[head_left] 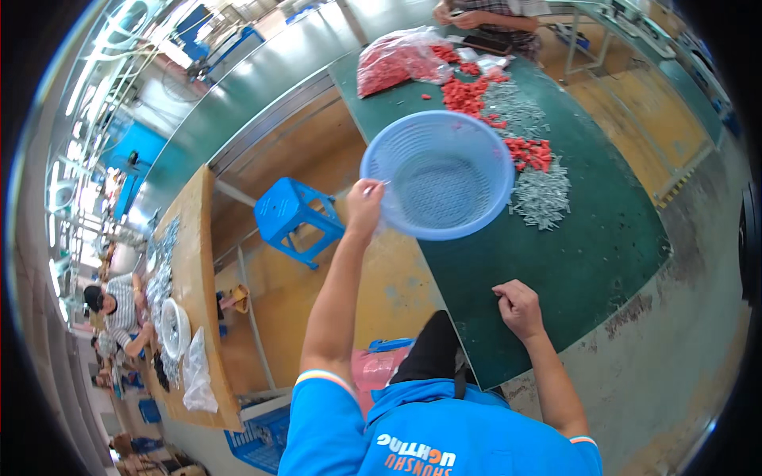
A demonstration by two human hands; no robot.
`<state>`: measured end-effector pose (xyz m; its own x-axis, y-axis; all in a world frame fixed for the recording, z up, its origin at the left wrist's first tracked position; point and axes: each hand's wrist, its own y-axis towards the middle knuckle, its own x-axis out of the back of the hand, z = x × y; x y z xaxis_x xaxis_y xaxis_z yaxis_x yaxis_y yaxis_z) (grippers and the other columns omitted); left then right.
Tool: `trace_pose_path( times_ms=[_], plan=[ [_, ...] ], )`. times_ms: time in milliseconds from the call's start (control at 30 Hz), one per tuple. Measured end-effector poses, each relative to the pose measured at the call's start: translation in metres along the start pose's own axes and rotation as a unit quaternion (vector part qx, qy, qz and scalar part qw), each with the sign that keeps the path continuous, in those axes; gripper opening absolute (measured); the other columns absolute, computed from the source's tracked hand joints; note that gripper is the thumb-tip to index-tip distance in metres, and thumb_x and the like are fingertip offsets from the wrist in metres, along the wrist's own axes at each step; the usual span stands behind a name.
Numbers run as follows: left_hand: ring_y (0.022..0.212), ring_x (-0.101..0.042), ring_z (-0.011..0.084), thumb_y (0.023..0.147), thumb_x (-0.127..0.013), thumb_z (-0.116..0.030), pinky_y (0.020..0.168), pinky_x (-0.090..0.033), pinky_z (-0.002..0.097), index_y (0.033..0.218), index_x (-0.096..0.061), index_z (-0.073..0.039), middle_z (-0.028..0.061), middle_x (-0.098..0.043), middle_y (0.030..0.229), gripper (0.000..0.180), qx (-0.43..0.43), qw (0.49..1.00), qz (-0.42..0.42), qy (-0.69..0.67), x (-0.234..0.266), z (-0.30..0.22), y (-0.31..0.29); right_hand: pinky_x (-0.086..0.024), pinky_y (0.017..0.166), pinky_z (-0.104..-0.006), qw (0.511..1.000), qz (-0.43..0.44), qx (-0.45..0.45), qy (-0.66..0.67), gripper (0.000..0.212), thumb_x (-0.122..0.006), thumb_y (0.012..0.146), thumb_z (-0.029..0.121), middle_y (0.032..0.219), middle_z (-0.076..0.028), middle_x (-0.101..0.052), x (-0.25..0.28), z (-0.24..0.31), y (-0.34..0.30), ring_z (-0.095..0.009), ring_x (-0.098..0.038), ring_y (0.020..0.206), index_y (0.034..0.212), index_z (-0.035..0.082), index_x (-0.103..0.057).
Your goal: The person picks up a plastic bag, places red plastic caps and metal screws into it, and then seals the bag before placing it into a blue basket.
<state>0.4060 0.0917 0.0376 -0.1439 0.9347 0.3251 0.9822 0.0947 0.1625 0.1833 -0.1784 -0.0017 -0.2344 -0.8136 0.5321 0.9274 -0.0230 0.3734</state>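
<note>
Blue basket [421, 147] is pinched at its rim by the left hand [365, 208], right hand [521, 309] curled.

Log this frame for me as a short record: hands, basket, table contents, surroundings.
Left hand: gripping the basket's rim
Right hand: loosely curled at the green table; contact unclear
Basket: blue, round, tilted toward the camera
On green table: red pieces, grey pieces, clear bag of red pieces
Left of table: blue stool
Far end: another person
</note>
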Motion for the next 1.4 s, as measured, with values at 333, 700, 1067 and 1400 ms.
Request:
trace_pose_path(
  times_ms=[333,700,1067,1400],
  plan=[
    [0.074,-0.050,0.0084,0.091,-0.048,-0.012,0.067,-0.043,0.0237,0.089,-0.052,-0.004,0.0006,-0.053,0.081,0.009,0.083,0.981,-0.047,-0.171,0.151,0.017,0.003,-0.048,0.069,-0.0340,0.993,-0.086,0.026,-0.082,0.023,-0.058,0.061,-0.004,0.081,-0.007,-0.060,0.017,-0.008,0.038,-0.025,-0.057,0.077,0.081,0.007,-0.061],
    [0.062,-0.049,0.0067,0.092,-0.049,-0.017,0.055,-0.044,0.0223,0.085,-0.042,-0.007,0.0015,-0.052,0.072,0.014,0.039,0.961,-0.011,-0.275,0.187,0.077,0.137,-0.028,0.097,-0.0421,0.929,-0.010,0.139,-0.342,0.039,-0.054,0.076,0.019,0.125,-0.010,-0.044,-0.202,-0.043,0.380,-0.027,-0.036,0.121,0.113,0.008,-0.051],
    [0.072,-0.052,0.0088,0.092,-0.049,-0.017,0.065,-0.046,0.0236,0.087,-0.046,-0.007,0.0024,-0.054,0.080,0.012,0.075,0.950,0.023,-0.301,0.114,0.091,0.240,-0.033,0.088,-0.0371,0.872,-0.001,0.069,-0.484,0.009,-0.045,0.078,0.014,0.085,-0.004,-0.051,-0.184,-0.115,0.449,-0.019,-0.050,0.090,0.079,0.011,-0.053],
    [0.071,-0.039,0.0053,0.092,-0.049,-0.012,0.066,-0.036,0.0205,0.086,-0.045,-0.006,-0.0025,-0.044,0.078,0.009,0.014,0.950,0.051,-0.307,-0.036,0.080,0.266,-0.033,0.091,-0.0380,0.899,-0.069,0.084,-0.423,0.023,-0.051,0.075,0.013,0.107,-0.005,-0.052,-0.097,-0.115,0.368,-0.022,-0.044,0.109,0.096,0.007,-0.059]
  ],
)
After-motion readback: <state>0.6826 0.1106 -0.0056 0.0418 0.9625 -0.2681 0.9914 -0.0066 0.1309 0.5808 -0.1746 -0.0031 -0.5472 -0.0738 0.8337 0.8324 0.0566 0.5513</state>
